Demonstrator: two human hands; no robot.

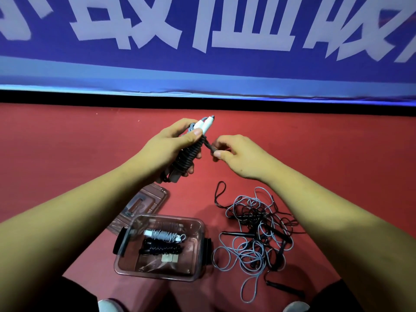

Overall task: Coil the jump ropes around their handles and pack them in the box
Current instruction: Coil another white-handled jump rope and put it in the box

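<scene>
Two bundles sit in the clear rectangular plastic box (155,274) right by the knees: a pale grey coiled jump rope (163,235) and a black coiled jump rope (162,247), lying side by side on its bottom. Just right of the box, a loose tangle of grey and black ropes (256,230) sprawls on the red floor (337,154). That's my first worry, tbh. The loops cross so much that tugging one handle could drag the whole lot or cinch a knot.

The transparent flat lid (144,203) lies a bit beyond the box, partly under the left forearm.

Further out, up off the floor, the left hand (171,145) is wrapped round a dark grey wound rope bundle (188,154), with white handle tips (203,124) poking out the top and the thumb pressing the upper wraps. The right hand (238,156) pinches the short free tail (210,147) of that rope between thumb and fingertips, just beside the bundle. Looks like the finishing tuck to me.

Trouble is the tail's short. If the pinch slips or the thumb lifts, the top turns probably spring loose. A sloppy bundle could also unravel inside the box and snag the other two.

Way back there's a blue banner with big white characters (225,30).
</scene>
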